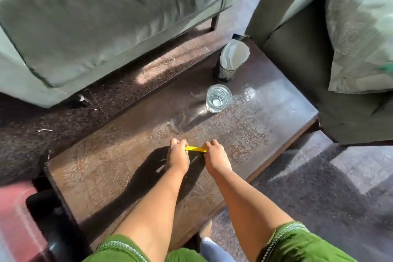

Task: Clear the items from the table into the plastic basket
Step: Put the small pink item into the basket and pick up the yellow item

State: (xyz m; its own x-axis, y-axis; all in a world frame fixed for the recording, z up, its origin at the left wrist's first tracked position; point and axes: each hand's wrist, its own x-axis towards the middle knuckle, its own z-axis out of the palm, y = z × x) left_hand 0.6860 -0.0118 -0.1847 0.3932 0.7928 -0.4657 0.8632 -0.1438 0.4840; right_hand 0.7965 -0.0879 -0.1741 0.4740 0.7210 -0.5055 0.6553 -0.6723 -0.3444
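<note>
Both hands on one item right now — left hand (178, 156) and right hand (214, 155) each have their fingers clamped on an end of a thin yellow strip (195, 149), low over the tabletop (110, 168). Can't tell if it's touching the surface or just off it. Can't tell what the strip is either; too small.

Still on the tabletop: a glass (218, 98) mid-surface, and a mesh cup (230, 59) with white paper in it near the far end. The two sit near each other, well apart from the hands.

Basket: nothing in view I can positively call it — a blurred red-and-black shape at lower left might be it, not sure.

Judgement: roughly early-to-mid. Strip is in hand but not deposited; two more items left.
</note>
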